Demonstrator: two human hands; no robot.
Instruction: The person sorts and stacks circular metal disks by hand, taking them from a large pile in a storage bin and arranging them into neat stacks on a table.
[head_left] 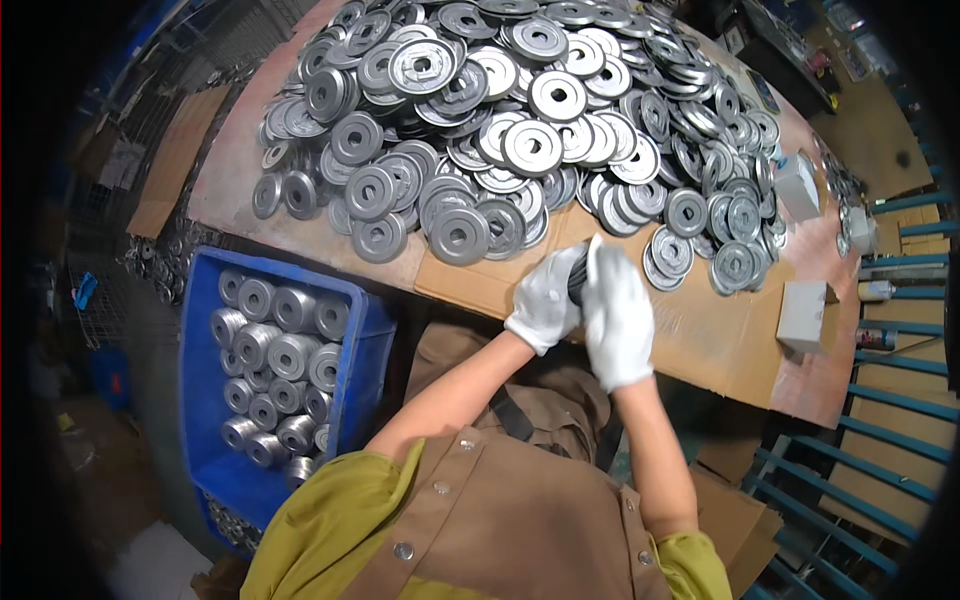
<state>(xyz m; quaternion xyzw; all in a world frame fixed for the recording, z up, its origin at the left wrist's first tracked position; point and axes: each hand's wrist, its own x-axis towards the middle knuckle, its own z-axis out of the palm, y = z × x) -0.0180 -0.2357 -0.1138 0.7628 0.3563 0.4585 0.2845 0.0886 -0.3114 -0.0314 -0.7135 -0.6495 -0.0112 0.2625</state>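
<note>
Both hands wear white gloves and meet at the table's near edge. Between them is a short stack of grey metal discs (pixel 577 280), seen edge-on and mostly covered by the gloves. My left hand (pixel 546 304) grips the stack from the left. My right hand (pixel 618 318) presses on it from the right, its fingers long and close together, slightly blurred. Just beyond the hands rises a large heap of round metal discs (pixel 557 96) with raised rims and centre holes, lying loose and overlapping.
A blue plastic crate (pixel 357 370) stands left of me, below table height, holding several rolls of stacked discs (pixel 290 355). Flattened cardboard (pixel 700 340) covers the table's near part. White boxes (pixel 803 312) sit at the right edge, beside blue metal rails (pixel 850 490).
</note>
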